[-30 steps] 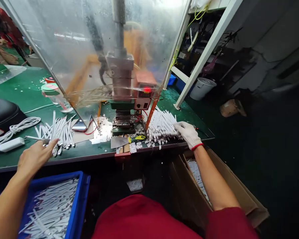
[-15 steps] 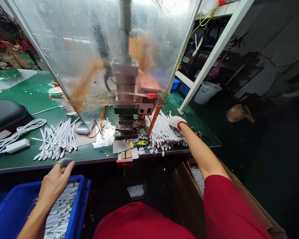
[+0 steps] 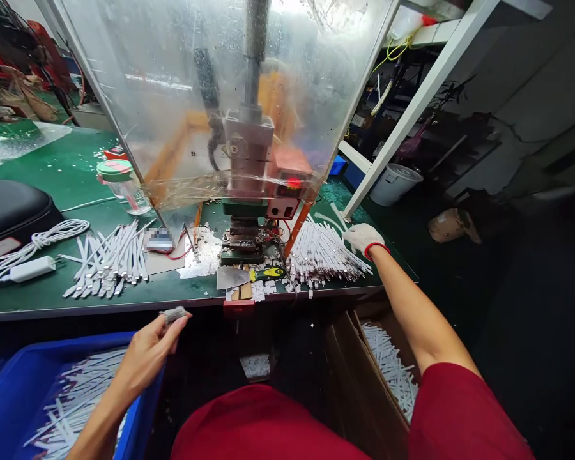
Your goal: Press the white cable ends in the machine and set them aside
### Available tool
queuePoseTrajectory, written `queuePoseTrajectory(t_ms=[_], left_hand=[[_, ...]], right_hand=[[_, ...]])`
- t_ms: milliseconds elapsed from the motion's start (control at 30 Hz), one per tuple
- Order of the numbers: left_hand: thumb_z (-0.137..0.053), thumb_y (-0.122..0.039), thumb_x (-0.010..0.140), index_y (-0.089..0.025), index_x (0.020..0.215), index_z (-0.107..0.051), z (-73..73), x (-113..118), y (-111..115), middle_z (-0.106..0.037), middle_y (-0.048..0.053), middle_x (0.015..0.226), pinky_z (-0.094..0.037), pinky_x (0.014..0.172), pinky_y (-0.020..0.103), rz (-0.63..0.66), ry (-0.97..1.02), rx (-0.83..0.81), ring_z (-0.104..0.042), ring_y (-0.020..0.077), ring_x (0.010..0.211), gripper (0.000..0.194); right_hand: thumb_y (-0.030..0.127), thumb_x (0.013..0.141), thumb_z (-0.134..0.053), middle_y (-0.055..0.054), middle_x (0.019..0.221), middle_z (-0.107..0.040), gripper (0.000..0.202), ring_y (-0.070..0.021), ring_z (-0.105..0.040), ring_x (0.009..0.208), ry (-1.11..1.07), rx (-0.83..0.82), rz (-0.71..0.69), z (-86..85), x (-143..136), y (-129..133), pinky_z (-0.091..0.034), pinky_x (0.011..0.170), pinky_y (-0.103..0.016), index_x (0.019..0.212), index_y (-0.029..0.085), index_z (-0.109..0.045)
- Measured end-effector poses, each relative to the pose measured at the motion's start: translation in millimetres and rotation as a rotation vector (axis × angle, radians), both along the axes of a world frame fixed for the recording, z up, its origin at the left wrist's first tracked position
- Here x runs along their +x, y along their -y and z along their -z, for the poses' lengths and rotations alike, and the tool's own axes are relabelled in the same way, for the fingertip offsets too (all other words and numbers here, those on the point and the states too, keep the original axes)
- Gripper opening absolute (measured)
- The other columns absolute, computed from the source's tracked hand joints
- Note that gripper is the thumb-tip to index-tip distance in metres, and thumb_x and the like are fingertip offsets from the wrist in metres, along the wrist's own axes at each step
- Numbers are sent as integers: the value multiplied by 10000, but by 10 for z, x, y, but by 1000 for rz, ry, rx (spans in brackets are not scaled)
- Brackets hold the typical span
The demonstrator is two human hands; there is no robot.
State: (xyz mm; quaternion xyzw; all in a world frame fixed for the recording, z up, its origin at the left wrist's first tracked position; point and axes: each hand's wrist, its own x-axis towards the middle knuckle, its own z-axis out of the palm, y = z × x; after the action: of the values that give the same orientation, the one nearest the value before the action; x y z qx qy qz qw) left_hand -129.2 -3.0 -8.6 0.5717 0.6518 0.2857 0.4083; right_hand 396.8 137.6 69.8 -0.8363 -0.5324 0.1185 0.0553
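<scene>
My right hand, in a pale knitted glove with a red cuff, is closed on a couple of white flat strips. They stick out up and to the left, above the right end of a pile of white strips with metal-looking tips. Over the edge of the blue bin, in front of the table, my left hand is bare except for a grey wrap on one fingertip. Its fingers are curled with the thumb against them, and nothing shows in them. Between the hands stands a press behind a clear shield.
A scraper lies before the press. Left of it are a second strip pile, a white adapter and a lidded jar. Below the table are a blue bin and a cardboard box, both holding strips.
My right hand has moved right, off the pile, and now has strips sticking out of it. My left hand has shifted right and its thumb has come in against the fingers.
</scene>
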Motion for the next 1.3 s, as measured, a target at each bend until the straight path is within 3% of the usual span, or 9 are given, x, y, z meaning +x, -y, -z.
queuePoseTrajectory(t_ms=[133, 233, 367, 467, 567, 700, 867, 1067, 1300], left_hand=[[-514, -685, 784, -152, 1054, -654, -70, 437, 86, -460, -52, 529, -302, 443, 215, 239, 233, -123, -422, 117, 460, 613], [-475, -638, 843, -149, 1042, -652, -166, 829, 128, -519, -29, 571, -323, 436, 206, 398, 333, -172, -456, 106, 448, 558], [-450, -582, 886, -157, 986, -650, -268, 1325, 98, -629, 20, 690, -382, 467, 210, 496, 351, -65, -549, 117, 502, 480], [-444, -548, 903, -165, 775, -632, -253, 1536, 73, -639, 21, 631, -404, 487, 210, 497, 312, 13, -576, 121, 497, 445], [-404, -545, 921, -164, 696, -594, -171, 1562, 108, -642, 34, 597, -422, 483, 208, 504, 370, -23, -594, 123, 485, 482], [-448, -580, 893, -139, 823, -608, -75, 1446, 204, -652, 42, 611, -439, 452, 202, 484, 540, -160, -616, 131, 475, 473], [-516, -600, 853, -117, 922, -598, -65, 1346, 268, -666, 49, 624, -470, 454, 198, 413, 686, -289, -644, 141, 486, 495], [-641, -592, 771, -119, 839, -560, -55, 1336, 275, -704, 89, 690, -519, 496, 224, 326, 739, -334, -684, 174, 548, 485], [-677, -552, 762, -80, 912, -625, -37, 1264, 222, -708, 97, 696, -527, 516, 222, 267, 839, -330, -700, 185, 580, 498]], right_hand=[[340, 773, -655, -66, 650, -620, 208, -128, -535, 534, -719, 277, 30, -95, -259, 362, -427, 490, -225, 765, 133, -632], [390, 707, -755, -19, 618, -588, 291, -94, -494, 463, -1102, 236, -73, -85, -718, 755, -383, 420, -197, 760, 157, -590], [453, 770, -708, -11, 601, -598, 307, -110, -559, 493, -1262, 24, -270, 26, -1406, 1236, -417, 438, -192, 797, 162, -614], [462, 791, -681, -13, 616, -612, 311, -107, -555, 491, -1296, -15, -356, 145, -1751, 1414, -436, 445, -198, 824, 156, -638], [456, 804, -668, -15, 639, -617, 304, -105, -555, 519, -1324, 38, -349, 229, -1910, 1438, -439, 461, -191, 844, 155, -643], [440, 804, -673, -16, 654, -623, 298, -105, -554, 535, -1363, 74, -321, 263, -1989, 1386, -440, 476, -190, 903, 159, -656], [442, 824, -646, -13, 650, -625, 283, -101, -552, 530, -1269, 99, -384, 272, -2105, 1363, -436, 473, -187, 849, 160, -637], [454, 823, -636, -20, 678, -645, 298, -126, -591, 558, -1147, 56, -398, 271, -2249, 1396, -479, 500, -215, 846, 157, -617], [479, 825, -630, 2, 604, -580, 341, -71, -490, 490, -1372, 15, -373, 384, -2356, 1131, -380, 453, -173, 808, 138, -629]])
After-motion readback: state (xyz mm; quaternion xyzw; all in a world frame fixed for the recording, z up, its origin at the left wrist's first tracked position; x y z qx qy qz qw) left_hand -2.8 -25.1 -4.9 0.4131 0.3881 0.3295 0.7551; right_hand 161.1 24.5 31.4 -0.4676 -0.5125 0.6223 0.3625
